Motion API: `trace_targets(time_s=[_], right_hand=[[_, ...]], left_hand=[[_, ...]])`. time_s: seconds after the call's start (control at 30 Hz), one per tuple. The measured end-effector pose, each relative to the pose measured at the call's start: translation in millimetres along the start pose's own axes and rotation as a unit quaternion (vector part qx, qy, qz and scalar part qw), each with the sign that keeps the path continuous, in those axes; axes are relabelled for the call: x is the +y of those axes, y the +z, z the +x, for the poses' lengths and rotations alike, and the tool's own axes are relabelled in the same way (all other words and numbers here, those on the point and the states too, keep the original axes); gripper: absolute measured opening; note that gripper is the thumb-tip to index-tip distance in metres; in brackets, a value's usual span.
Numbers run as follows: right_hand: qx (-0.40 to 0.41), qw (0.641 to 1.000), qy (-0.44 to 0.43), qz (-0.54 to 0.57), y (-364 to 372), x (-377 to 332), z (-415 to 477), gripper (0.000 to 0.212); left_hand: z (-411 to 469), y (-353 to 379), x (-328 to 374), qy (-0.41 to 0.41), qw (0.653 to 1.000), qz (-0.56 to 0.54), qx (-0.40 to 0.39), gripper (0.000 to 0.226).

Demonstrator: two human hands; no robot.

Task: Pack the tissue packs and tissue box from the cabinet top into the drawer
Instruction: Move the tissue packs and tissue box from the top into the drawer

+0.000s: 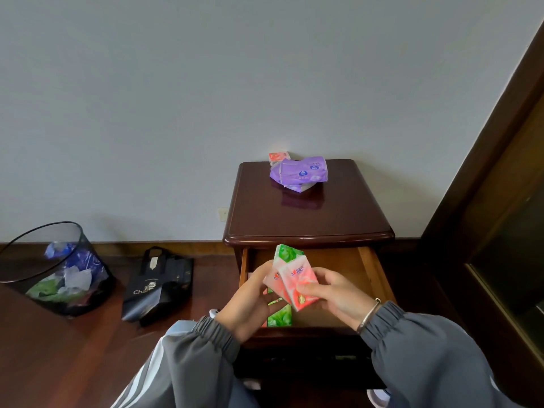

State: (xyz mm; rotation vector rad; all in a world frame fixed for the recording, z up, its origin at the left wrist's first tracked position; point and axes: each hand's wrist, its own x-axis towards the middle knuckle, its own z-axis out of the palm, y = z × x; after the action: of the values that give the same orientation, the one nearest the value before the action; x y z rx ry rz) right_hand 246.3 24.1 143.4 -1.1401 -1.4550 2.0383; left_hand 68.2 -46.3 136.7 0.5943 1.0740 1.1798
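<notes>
Above the open drawer [374, 275], my left hand [253, 293] and right hand [332, 295] both grip the pink packs [297, 282], fingers curled round them. One green pack [287, 253] stands out behind them at 12 o'clock. A second green pack [279, 318] lies in the drawer at 6 o'clock of the held ones. On the cabinet surface [309, 213], a purple tissue pack [300, 170] rests near the rear edge, with a small red pack [279, 156] just beside it at 11 o'clock. On the floor at 9 o'clock of the drawer stand a black bag [159, 287] and a bin [59, 260].
</notes>
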Motion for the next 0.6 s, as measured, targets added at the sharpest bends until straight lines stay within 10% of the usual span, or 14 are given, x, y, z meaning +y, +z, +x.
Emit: trace_targets(time_s=[0.4, 0.6], right_hand=[[-0.035, 0.996, 0.001, -0.086, -13.3, 13.8, -8.6, 0.044], [-0.004, 0.999, -0.027, -0.028, -34.9, 23.2, -3.7, 0.052]], left_hand=[[17.3, -5.5, -7.4, -0.107, 0.991, 0.059, 0.056, 0.021], [31.7, -13.5, -17.0, -0.025, 0.972, 0.155, 0.175, 0.025]])
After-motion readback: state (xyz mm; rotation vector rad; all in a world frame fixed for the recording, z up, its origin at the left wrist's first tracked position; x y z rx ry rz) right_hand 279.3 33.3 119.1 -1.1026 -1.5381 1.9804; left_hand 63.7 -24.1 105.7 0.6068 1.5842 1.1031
